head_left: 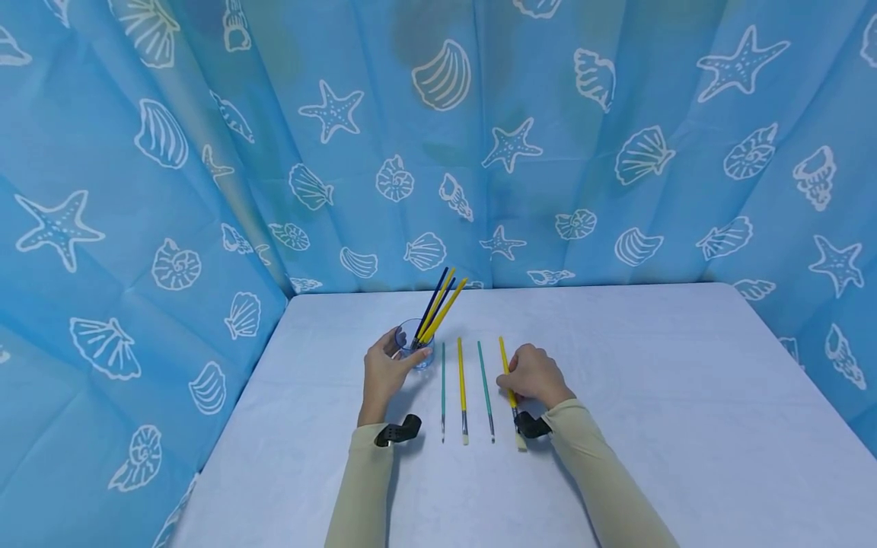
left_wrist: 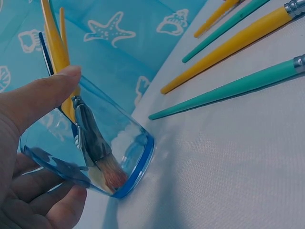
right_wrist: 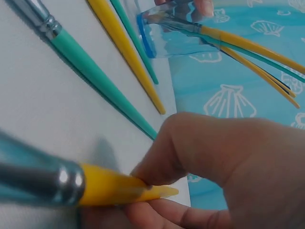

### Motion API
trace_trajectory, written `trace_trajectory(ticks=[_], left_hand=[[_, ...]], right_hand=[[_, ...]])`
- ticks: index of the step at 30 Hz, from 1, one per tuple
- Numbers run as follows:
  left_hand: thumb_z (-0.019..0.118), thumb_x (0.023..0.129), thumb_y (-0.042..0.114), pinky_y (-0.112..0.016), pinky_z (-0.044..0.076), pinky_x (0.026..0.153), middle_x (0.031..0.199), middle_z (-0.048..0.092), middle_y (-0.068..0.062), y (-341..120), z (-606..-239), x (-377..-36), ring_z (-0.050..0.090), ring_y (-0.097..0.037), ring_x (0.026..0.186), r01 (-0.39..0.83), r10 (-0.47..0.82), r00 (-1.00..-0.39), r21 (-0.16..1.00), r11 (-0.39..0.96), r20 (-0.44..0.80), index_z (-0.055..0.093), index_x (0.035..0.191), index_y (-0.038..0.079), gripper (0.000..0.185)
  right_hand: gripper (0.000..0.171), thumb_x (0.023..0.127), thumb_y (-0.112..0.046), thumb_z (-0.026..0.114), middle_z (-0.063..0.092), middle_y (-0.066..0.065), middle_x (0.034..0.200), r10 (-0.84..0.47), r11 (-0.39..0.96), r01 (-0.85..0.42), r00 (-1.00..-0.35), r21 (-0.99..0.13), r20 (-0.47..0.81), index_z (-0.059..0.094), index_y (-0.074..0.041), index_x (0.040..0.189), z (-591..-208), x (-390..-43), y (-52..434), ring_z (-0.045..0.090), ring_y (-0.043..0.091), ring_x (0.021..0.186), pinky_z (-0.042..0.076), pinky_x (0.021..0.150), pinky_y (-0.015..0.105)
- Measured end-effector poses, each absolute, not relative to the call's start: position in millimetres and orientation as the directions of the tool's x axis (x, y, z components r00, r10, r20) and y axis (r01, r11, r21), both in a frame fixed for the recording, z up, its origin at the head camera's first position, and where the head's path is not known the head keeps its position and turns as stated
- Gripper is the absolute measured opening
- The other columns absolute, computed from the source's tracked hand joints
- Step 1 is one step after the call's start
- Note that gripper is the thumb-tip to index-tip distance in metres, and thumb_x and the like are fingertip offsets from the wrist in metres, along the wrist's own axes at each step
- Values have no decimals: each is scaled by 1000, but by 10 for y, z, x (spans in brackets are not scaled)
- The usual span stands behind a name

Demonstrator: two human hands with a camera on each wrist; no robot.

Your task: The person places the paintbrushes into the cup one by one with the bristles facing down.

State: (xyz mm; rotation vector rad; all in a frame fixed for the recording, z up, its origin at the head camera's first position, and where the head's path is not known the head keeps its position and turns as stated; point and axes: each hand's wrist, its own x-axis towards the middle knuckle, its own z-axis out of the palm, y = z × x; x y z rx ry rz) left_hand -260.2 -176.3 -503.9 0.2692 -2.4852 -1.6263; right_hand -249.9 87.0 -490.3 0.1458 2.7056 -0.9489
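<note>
My left hand (head_left: 386, 373) grips a clear, blue-tinted cup (head_left: 425, 362), thumb on the near side and fingers round the other. Several paintbrushes (head_left: 448, 307) with yellow and dark handles lean in it, bristles down, as the left wrist view shows. My right hand (head_left: 537, 373) pinches the handle of a yellow paintbrush (right_wrist: 105, 185) between thumb and fingers. That brush's bristles (head_left: 521, 442) point toward me. To its left lie a teal paintbrush (head_left: 485, 380), a yellow paintbrush (head_left: 462, 377) and another teal paintbrush (head_left: 443, 392), side by side.
A white cloth (head_left: 685, 396) covers the table. Behind it and along the left side hangs a blue curtain (head_left: 384, 114) printed with white shells and starfish. Both wrists wear small black cameras (head_left: 399, 431) over long sleeves.
</note>
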Motion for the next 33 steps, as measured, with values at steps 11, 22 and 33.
trace_trajectory(ticks=[11, 22, 33], left_hand=[[91, 79, 35, -45, 50, 118, 150, 59, -19, -1761, -5036, -2601, 56, -34, 141, -57, -237, -971, 923, 381, 37, 50, 151, 5, 88], [90, 80, 33, -46, 49, 118, 151, 57, -20, -1747, -5017, -2584, 55, -35, 143, -86, -245, -969, 922, 378, 10, 49, 152, 5, 88], [90, 80, 33, -47, 49, 118, 151, 58, -20, -1742, -5018, -2586, 55, -35, 142, -82, -248, -969, 923, 375, 15, 49, 153, 6, 87]], right_hand=[[31, 90, -23, 75, 71, 13, 89, -21, 678, 173, -967, -714, -254, 64, 0, 107, -4891, -2580, 1079, 67, 18, 63, 59, 58, 24], [32, 92, -17, 68, 74, 17, 97, -12, 540, 185, -974, -821, -227, 63, 3, 117, -4798, -2605, 1243, 71, 17, 66, 64, 63, 28], [33, 94, -14, 65, 70, 18, 102, 28, 386, 168, -985, -907, -170, 58, 3, 121, -4729, -2639, 1369, 75, 17, 69, 68, 67, 31]])
